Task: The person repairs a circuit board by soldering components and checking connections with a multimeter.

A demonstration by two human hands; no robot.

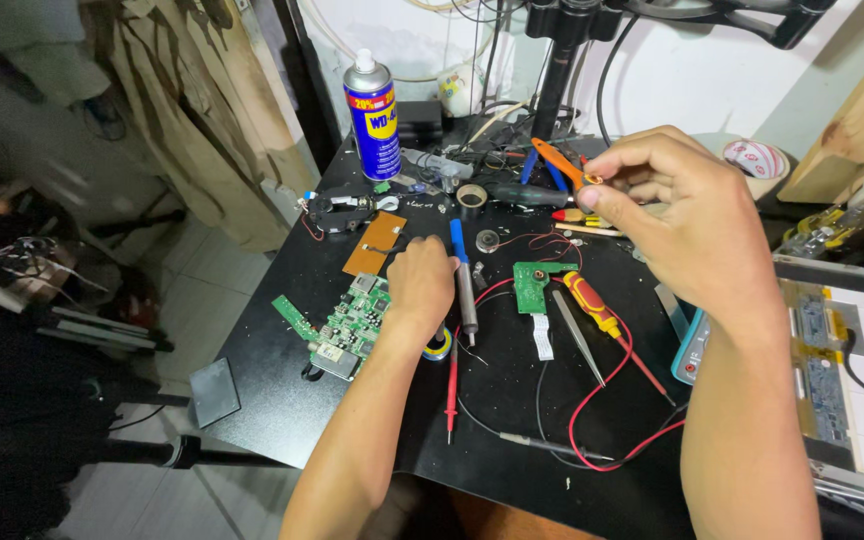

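My left hand (420, 285) rests on the black table (282, 400) as a closed fist; whether anything is inside it is hidden. It lies between a green circuit board (352, 325) and a blue-handled soldering iron (464, 285), above a blue and yellow tape roll (439, 346). My right hand (687, 215) is raised over the table's back right. Its thumb and forefinger pinch a small yellowish round part (592, 179), close to orange-handled pliers (555, 160) lying behind.
A blue spray can (372, 115) stands at the back. A small green board (530, 280), tweezers (579, 335), an orange-handled screwdriver (592, 305), a red probe (452, 390) and red wire (602, 400) lie mid-table. A teal meter (692, 350) and an opened panel (852, 370) sit right.
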